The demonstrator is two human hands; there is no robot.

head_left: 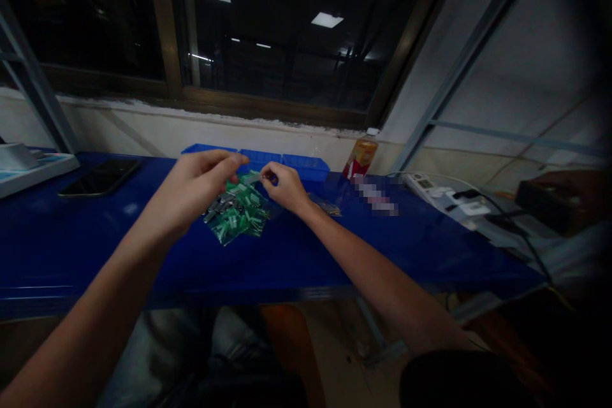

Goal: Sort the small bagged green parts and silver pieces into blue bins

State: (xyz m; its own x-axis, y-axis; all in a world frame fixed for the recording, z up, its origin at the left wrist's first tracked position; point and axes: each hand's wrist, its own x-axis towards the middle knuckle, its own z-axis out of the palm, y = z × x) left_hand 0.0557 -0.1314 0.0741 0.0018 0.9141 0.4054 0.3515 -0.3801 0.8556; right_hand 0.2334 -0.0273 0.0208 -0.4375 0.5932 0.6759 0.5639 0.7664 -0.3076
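Note:
A clear plastic bag of small green parts (pixel 238 211) lies on the blue table (pixel 95 242). My left hand (pixel 194 188) is over the bag's left side with its fingers pinched on the bag's top edge. Facing it, my right hand (pixel 283 186) pinches the same top edge from the right. Both hands grip the bag's mouth between thumb and fingers.
Blue plastic bins (pixel 287 163) stand behind the bag. A dark phone (pixel 99 177) lies at the left, near a white tray (pixel 29 166). A drink can (pixel 360 158) and a white power strip (pixel 447 197) with cables sit at the right. A window is behind.

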